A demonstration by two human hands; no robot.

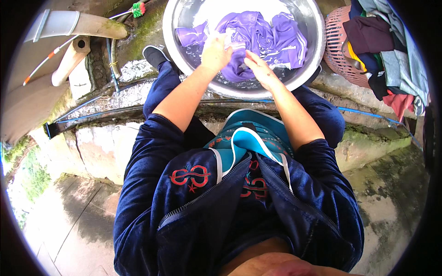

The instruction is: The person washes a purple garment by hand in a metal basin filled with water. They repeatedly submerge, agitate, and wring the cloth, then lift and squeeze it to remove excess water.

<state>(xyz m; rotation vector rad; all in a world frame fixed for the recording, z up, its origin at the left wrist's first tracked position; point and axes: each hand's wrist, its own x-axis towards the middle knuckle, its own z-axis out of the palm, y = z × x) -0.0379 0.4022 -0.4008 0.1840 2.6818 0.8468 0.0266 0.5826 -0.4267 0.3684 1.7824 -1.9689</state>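
now purple cloth [251,28] lies between and beyond the fingers [253,60].

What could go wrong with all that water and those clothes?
Water might splash out of the basin onto the shoe close by. The wet purple cloth could slip away from the left hand or right hand. And some clothes hang over the side of the basket, so they may fall off.

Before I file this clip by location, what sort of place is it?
Probably an outdoor washing spot: a metal basin holds soaking purple clothing, a pink basket of clothes sits beside it, and mossy-looking concrete lies around.
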